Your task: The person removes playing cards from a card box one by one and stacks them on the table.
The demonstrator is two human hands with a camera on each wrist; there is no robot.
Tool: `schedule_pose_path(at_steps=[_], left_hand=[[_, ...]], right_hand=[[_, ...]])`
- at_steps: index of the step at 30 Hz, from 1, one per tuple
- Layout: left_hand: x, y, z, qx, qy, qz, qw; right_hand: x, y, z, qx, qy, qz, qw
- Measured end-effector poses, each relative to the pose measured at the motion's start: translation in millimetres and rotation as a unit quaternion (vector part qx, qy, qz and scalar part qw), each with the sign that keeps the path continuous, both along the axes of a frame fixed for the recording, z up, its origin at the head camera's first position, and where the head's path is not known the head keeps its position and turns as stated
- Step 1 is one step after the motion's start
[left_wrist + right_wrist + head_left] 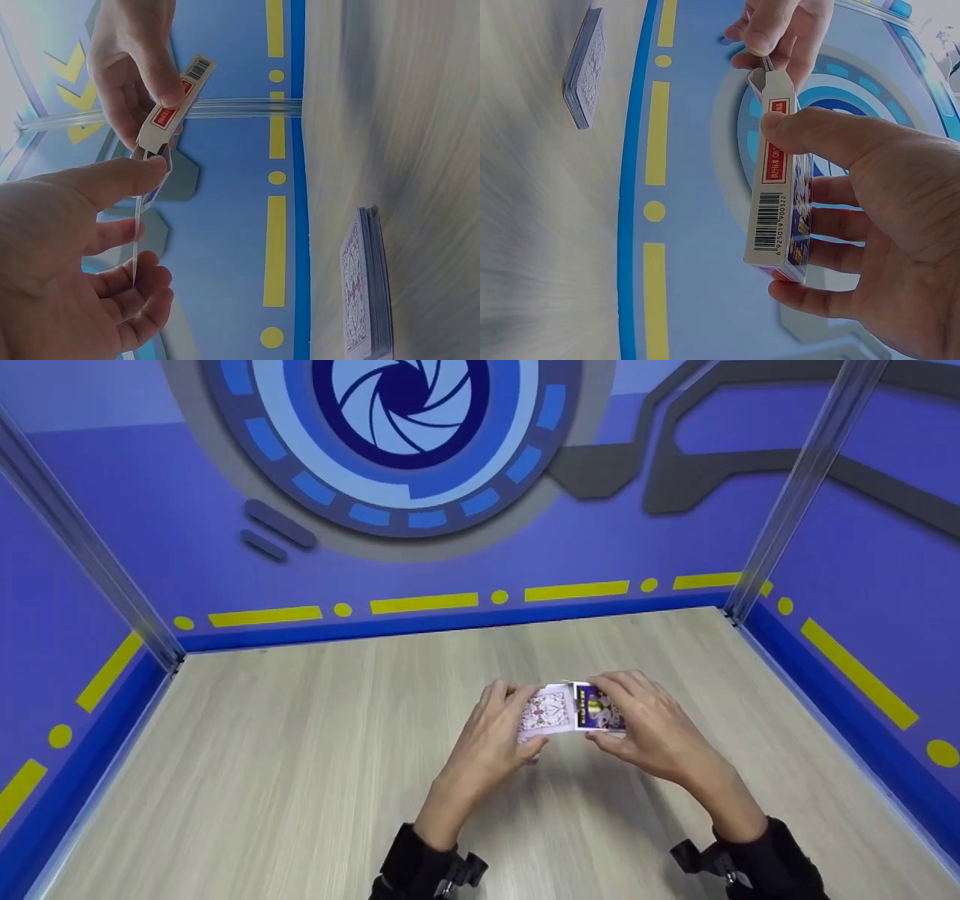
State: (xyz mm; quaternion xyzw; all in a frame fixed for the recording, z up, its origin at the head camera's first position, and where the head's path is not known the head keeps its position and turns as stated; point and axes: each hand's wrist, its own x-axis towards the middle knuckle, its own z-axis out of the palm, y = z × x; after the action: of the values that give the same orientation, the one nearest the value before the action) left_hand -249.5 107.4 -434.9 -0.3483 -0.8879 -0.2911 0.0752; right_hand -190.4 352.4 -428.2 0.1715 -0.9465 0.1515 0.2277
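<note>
Head view, and at the far left I see a purple-blue side wall [67,607] with yellow dashes and dots, meeting the back wall [435,574] at a clear upright post [90,540]. Next, over the pale wood-grain table [300,750], comes the left hand [487,731], a black strap [412,851] round its wrist, thumb and fingers clamped on a patterned card [546,711]; edge-on it looks thin, and I cannot tell whether it is more than one. Below that hand a deck of cards [356,292] lies on the table, apart from both hands, as the wrist views show. The card's right edge meets the open end of a card box [592,709]; how far inside it reaches, I cannot tell. The box is up off the table, clasped in the right hand [664,727], thumb on the narrow side that bears a barcode [769,221], fingers across the opposite side. Farther right, another clear post [799,487] rises at the corner.
</note>
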Motion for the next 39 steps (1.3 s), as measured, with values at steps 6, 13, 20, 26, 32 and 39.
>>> schedule_pose_path(at_steps=[6, 13, 20, 26, 32, 39], left_hand=[[-5.6, -7, 1.7, -0.004, -0.017, -0.003, 0.9998], [-13.3, -17, -2.2, -0.013, -0.057, -0.003, 0.9983], [-21.9, -21, -17.5, -0.034, -0.086, 0.007, 0.9957], [-29.1, -20, -32.3, -0.055, -0.116, 0.024, 0.9915], [-32.7, -16, -46.2, -0.074, -0.116, 0.032, 0.99], [-34.7, -10, -57.9, -0.087, -0.115, 0.028, 0.9891]], right_hand=[[0.3, 11, 2.2, -0.018, 0.003, -0.016, 1.0], [1.8, 19, 6.4, -0.038, -0.003, -0.029, 0.999], [2.2, 19, 8.7, -0.037, 0.006, -0.021, 0.999], [1.6, 19, 8.5, -0.031, 0.009, -0.021, 0.999], [1.6, 18, 8.3, -0.029, 0.001, -0.023, 0.999], [2.1, 18, 7.6, -0.035, -0.012, -0.027, 0.999]])
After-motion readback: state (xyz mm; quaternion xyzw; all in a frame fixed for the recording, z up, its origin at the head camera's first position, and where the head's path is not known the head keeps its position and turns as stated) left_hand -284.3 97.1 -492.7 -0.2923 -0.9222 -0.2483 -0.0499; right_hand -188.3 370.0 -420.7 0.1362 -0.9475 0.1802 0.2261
